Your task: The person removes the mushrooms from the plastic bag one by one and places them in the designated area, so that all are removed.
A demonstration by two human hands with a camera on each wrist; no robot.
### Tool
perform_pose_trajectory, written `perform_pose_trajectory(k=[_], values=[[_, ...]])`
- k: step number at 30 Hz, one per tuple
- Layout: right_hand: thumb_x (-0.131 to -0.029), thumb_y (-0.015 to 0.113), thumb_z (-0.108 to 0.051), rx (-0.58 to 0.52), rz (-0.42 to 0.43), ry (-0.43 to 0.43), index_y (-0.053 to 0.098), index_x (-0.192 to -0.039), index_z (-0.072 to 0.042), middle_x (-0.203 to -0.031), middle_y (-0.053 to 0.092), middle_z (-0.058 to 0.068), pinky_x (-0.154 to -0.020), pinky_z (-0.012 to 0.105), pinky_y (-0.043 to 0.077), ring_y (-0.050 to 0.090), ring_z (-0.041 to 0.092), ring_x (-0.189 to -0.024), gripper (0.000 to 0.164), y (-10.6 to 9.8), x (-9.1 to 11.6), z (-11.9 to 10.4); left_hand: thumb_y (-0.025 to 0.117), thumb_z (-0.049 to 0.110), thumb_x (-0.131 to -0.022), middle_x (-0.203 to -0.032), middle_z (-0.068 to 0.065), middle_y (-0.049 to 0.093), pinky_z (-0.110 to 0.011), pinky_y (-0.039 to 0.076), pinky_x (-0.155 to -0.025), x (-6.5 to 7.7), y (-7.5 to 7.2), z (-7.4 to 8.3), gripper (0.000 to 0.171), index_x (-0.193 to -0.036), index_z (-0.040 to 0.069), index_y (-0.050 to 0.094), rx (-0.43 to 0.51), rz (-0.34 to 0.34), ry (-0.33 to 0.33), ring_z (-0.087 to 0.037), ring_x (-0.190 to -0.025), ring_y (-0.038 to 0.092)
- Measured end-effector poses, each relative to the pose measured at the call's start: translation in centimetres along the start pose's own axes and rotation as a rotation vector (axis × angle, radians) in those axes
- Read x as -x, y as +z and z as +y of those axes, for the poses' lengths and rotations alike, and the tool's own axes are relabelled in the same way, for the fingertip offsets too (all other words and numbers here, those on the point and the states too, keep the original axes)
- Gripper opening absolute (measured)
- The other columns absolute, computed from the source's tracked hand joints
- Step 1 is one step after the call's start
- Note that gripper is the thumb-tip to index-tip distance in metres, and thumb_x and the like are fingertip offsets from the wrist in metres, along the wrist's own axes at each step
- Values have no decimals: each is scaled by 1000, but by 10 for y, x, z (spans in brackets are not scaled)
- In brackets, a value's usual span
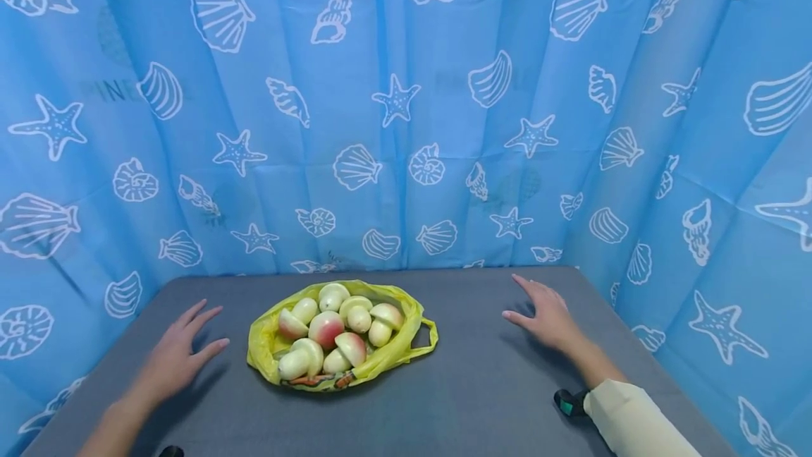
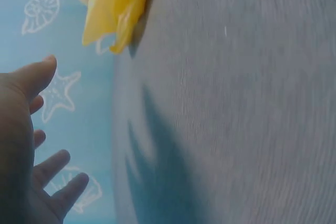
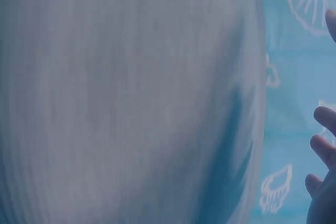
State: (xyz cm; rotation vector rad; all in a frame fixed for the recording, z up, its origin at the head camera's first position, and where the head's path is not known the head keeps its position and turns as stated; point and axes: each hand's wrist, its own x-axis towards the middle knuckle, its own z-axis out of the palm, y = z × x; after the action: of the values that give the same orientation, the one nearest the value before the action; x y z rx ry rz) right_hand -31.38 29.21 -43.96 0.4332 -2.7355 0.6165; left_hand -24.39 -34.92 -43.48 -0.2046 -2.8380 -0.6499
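Fingers of the left hand (image 1: 171,358) and the right hand (image 1: 548,319) are spread and straight, holding nothing, low over the grey table (image 1: 482,386) on either side of a yellow plastic bag (image 1: 387,362). It lies open mid-table, thin, crinkly and likely slippery (its loop handle (image 1: 430,336) looks the surest hold). Inside, smooth, rounded pink-and-cream peach-like fruits (image 1: 326,328) are heaped, probably light but free to roll. Behind hangs a blue shell-print curtain (image 1: 393,104).
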Motion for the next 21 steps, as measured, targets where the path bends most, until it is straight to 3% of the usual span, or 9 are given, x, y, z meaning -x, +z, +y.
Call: perform_pose_trajectory(k=[7, 10, 15, 21], values=[[-87, 72, -40, -140, 49, -42, 39, -148, -7, -140, 50, 19, -99, 70, 28, 39, 44, -130, 76, 13, -4, -32, 62, 45, -94, -148, -36, 24, -77, 24, -93, 2, 11, 13, 71, -143, -2, 40, 120, 24, -62, -59, -130, 24], [-87, 73, -36, -192, 59, -52, 39, -147, -9, -139, 51, 18, -98, 69, 32, 40, 43, -129, 74, 19, -7, -46, 61, 44, -95, -149, -34, 23, -74, 29, -94, 2, 15, 17, 69, -143, -1, 41, 169, 28, -80, -58, -131, 24], [-87, 75, -31, -272, 54, -57, 40, -148, -11, -140, 52, 16, -99, 68, 34, 40, 41, -131, 73, 28, -10, -66, 59, 41, -97, -150, -34, 21, -66, 39, -93, 1, 20, 23, 67, -144, -2, 39, 282, 14, -103, -57, -129, 31], [-85, 76, -30, -324, 58, -47, 41, -147, -14, -139, 53, 13, -100, 66, 35, 42, 38, -130, 73, 37, -13, -84, 54, 46, -98, -152, -32, 20, -66, 37, -97, 1, 20, 32, 70, -148, 0, 35, 404, 2, -151, -53, -130, 34]])
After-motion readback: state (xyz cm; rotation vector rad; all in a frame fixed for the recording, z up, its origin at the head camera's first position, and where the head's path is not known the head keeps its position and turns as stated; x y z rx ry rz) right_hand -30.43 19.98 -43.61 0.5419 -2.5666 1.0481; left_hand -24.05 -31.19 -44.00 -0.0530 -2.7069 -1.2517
